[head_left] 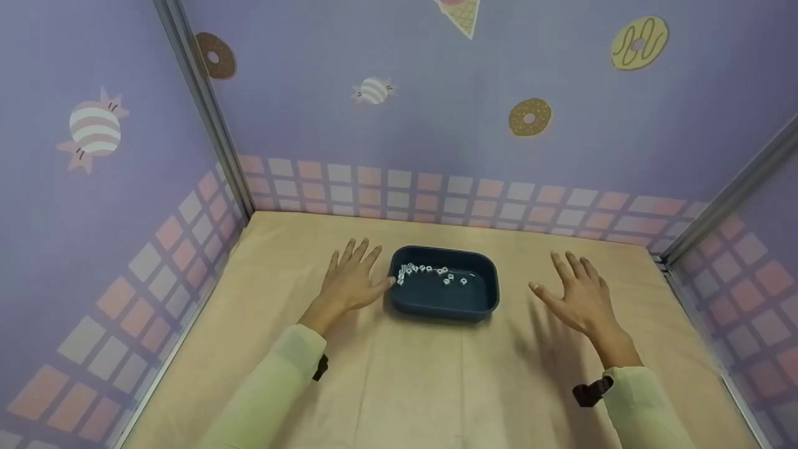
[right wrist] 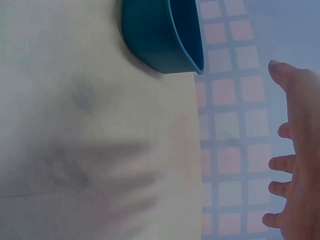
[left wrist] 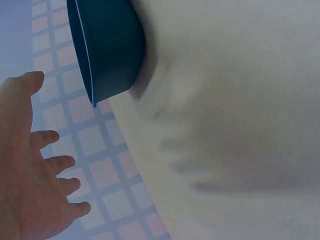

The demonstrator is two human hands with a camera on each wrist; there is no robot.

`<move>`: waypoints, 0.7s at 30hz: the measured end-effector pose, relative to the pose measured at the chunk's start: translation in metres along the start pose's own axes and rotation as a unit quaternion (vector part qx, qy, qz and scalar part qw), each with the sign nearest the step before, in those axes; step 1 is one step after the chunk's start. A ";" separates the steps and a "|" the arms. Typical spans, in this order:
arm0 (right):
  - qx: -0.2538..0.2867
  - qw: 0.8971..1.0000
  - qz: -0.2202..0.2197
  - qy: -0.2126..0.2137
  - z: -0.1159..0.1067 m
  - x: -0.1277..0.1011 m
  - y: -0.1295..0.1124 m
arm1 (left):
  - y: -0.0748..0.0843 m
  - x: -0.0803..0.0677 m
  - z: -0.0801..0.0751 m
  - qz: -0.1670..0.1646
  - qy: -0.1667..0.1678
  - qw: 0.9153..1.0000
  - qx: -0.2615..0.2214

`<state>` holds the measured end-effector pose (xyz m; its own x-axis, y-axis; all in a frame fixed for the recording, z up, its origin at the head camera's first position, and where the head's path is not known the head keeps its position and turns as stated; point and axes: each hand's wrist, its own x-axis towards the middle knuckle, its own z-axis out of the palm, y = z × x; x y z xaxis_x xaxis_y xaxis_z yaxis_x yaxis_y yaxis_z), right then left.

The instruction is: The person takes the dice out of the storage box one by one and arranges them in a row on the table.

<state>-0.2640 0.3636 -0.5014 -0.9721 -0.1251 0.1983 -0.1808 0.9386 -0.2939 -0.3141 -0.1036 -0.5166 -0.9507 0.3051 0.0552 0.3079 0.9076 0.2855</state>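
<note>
A dark blue rectangular tub (head_left: 442, 310) with rounded corners sits near the middle of the table. Inside it lie several small white cubes with dark marks, like this one (head_left: 463, 282), most of them along the far side and the left end. My left hand (head_left: 349, 284) hovers just left of the tub with fingers spread; in the left wrist view its thumb is apart from the tub wall (left wrist: 112, 55). To the right of the tub my right hand (head_left: 581, 299) is held above the table, fingers spread and holding nothing.
A pale cloth-like surface covers the table (head_left: 411, 386). Purple walls (head_left: 299, 118) with sweets and tile patterns enclose it at the back and both sides. Grey metal posts (head_left: 206, 106) stand at the back corners. Each wrist wears a dark device (head_left: 592, 391).
</note>
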 end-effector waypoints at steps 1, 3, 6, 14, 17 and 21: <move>0.000 1.000 0.000 0.001 0.001 -0.001 0.000 | 0.000 0.000 0.001 0.001 -0.001 1.000 0.000; 0.003 1.000 0.001 0.001 0.002 -0.002 0.000 | 0.001 0.000 0.002 0.001 -0.001 1.000 0.001; 0.011 1.000 0.003 0.001 0.004 -0.002 0.001 | 0.002 0.002 0.006 -0.002 0.004 1.000 -0.004; 0.187 0.981 0.048 -0.004 0.025 0.004 -0.007 | 0.006 0.012 0.026 -0.045 0.008 0.975 -0.216; 0.293 0.952 0.083 -0.022 0.042 0.007 -0.017 | 0.006 0.016 0.041 -0.082 -0.006 0.928 -0.364; 0.446 0.880 0.149 -0.064 0.069 0.006 -0.030 | 0.008 0.021 0.062 -0.119 -0.010 0.875 -0.469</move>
<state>-0.2743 0.3125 -0.5555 -0.9948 -0.0039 -0.1020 0.0955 0.3180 -0.9433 -0.3293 -0.0722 -0.5721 -0.9799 0.1531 -0.1277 -0.0745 0.3128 0.9469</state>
